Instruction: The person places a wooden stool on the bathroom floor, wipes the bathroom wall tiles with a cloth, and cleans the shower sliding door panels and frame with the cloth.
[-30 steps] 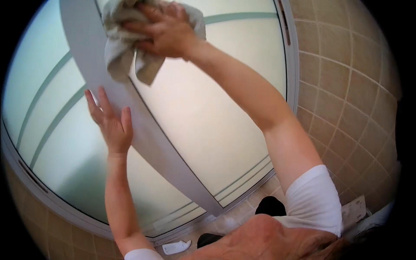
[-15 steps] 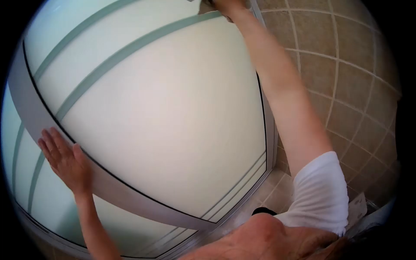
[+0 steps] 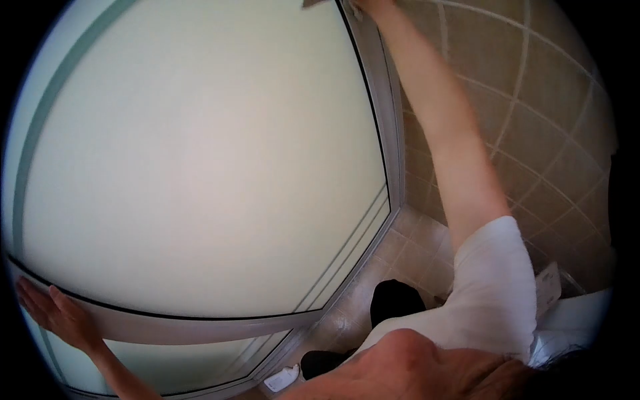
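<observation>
My left hand lies with its fingers extended on the grey metal frame of a frosted glass panel. My right arm reaches up to the far top of the panel. Only part of my right hand shows there, cut off by the upper edge of the view, beside the metal side post. A corner of what looks like a grey-brown cloth sticks out next to it, against the glass; the fingers themselves are hidden.
A brown tiled wall rises on the right. Below is a tiled floor, with a white bottle lying near my dark footwear. A second frosted panel stands beyond the frame. A white fixture is at lower right.
The view has shifted, so the panel fills more of the left side and the floor shows more. My left hand appears lower and further left; my right hand has slipped mostly out of the top.
</observation>
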Tool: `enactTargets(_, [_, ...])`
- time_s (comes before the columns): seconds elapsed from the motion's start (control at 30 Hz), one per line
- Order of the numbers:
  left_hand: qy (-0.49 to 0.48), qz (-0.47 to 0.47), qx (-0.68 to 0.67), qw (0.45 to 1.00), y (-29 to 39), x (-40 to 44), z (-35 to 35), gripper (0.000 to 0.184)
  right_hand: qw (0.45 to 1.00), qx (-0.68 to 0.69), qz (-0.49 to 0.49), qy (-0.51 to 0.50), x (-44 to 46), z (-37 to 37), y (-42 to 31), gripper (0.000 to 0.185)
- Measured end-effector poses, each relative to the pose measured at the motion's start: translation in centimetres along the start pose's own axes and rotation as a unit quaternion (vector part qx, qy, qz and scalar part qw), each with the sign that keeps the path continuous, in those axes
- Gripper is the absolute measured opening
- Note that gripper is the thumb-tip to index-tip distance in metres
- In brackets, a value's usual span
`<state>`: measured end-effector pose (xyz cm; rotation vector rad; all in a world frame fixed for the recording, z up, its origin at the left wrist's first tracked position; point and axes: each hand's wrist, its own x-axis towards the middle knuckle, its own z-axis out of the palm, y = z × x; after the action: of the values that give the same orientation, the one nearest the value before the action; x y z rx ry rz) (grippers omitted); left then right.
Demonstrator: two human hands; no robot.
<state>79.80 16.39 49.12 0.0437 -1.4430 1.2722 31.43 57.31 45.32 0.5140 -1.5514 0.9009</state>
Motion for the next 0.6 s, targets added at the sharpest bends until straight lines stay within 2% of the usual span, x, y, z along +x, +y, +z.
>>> enactTargets(0.03, [-0.009,-0.013,0.003,1.000,-0.2,-0.4,0.2,0.057,0.984,-0.131,-0.043,0.111,-2.7,1.6,1.2,0.057])
enactTargets(0.07, [-0.016,-0.027,0.007,0.999,-0.3,-0.7,0.2,0.059,0.985,0.095,-0.085,0.113,-5.2,1.1,1.3,0.062])
enactTargets(0.13, [-0.038,-0.050,-0.006,0.998,-0.7,-0.6,0.4,0.066,0.970,-0.159,-0.112,0.148,-11.0,-0.6,1.2,0.060])
enactTargets(0.17, [-0.039,-0.063,0.001,0.997,-0.8,-0.8,0.4,0.065,0.969,-0.163,-0.110,0.147,-14.0,-0.5,2.3,0.060])
enactTargets(0.2, [-0.043,-0.074,-0.007,0.996,-1.3,-1.3,0.6,0.065,0.995,0.054,-0.024,0.077,-17.7,0.0,3.8,0.058])
enactTargets(0.3, [-0.065,-0.102,-0.020,0.992,-3.4,-3.0,1.6,0.063,0.993,0.114,-0.010,0.028,-22.9,-0.1,4.9,0.059])
enactTargets(0.37, [-0.071,-0.065,-0.015,0.995,-4.7,-4.5,2.3,0.058,0.970,0.240,0.042,0.006,-24.1,0.2,4.9,0.057])
enactTargets(0.43, [-0.084,-0.047,-0.022,0.995,-4.9,-4.7,2.8,0.051,0.996,0.064,-0.017,0.062,-23.7,-0.5,4.4,0.061])
enactTargets(0.47, [-0.084,-0.039,-0.017,0.996,-4.9,-4.6,3.2,0.049,0.996,0.065,-0.022,0.063,-23.2,-0.8,4.3,0.061])
enactTargets(0.53, [-0.051,-0.006,0.001,0.999,-2.4,-2.9,2.5,0.046,0.997,-0.053,-0.035,0.051,-20.3,-0.8,2.3,0.062])
enactTargets(0.6, [-0.022,-0.001,-0.007,1.000,-0.4,-1.3,1.4,0.044,0.999,-0.042,0.011,0.016,-18.6,1.9,3.1,0.066])
